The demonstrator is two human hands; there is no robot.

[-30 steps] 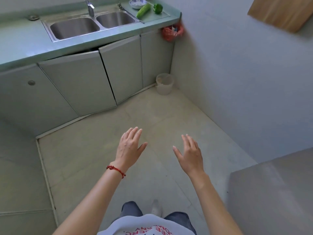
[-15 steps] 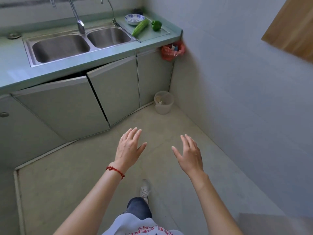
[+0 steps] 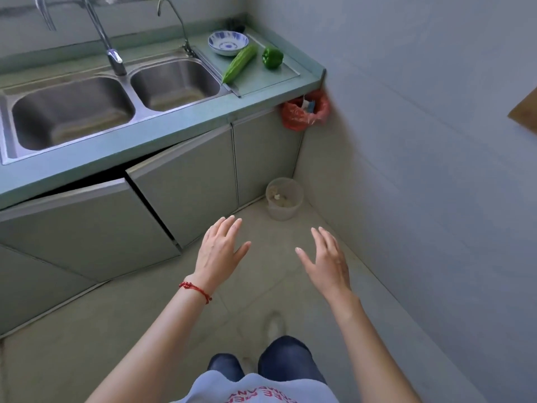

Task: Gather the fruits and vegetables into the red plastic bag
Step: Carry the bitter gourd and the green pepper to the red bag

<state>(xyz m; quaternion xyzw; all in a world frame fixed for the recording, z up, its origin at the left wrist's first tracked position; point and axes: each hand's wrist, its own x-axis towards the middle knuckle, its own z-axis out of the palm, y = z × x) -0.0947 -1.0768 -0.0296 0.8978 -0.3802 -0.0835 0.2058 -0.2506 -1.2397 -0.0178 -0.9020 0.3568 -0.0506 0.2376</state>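
Head view: approach step, nothing gathered; left hand (image 3: 219, 251) and right hand (image 3: 327, 261) spread, empty. Gourd (image 3: 240, 64) and pepper (image 3: 272, 57) at worktop's right end, red bag (image 3: 299, 113) hung under that corner. Next, likely: reach

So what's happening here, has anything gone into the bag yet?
Not yet. The person stands facing the counter with the left hand and right hand open and empty. The long green gourd and green pepper lie on the board beside the sink. The red plastic bag hangs under the counter's corner.
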